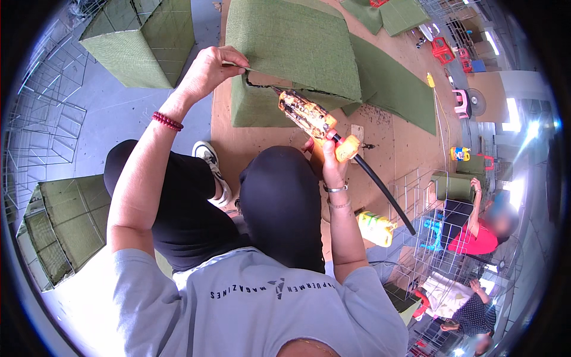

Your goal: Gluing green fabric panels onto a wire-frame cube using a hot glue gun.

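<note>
My left hand (215, 70) pinches the edge of the green fabric at the near corner of a fabric-covered box (291, 44), lifting it slightly. In my right hand (332, 165) is a yellow-orange glue gun (304, 114), smeared with black. A long black glue stick (383, 191) sticks out of its back end. The gun's nozzle points at the box's near edge, where a line of black glue runs beside a bare gap under the fabric. My right fingers are partly hidden behind the gun and my knee.
The box stands on a brown board (404, 156). A loose green fabric sheet (395, 83) lies to its right. Another green box (128, 56) and wire frames (44, 113) are at left. A yellow jug (376, 229) stands at right, near wire grids and two people working.
</note>
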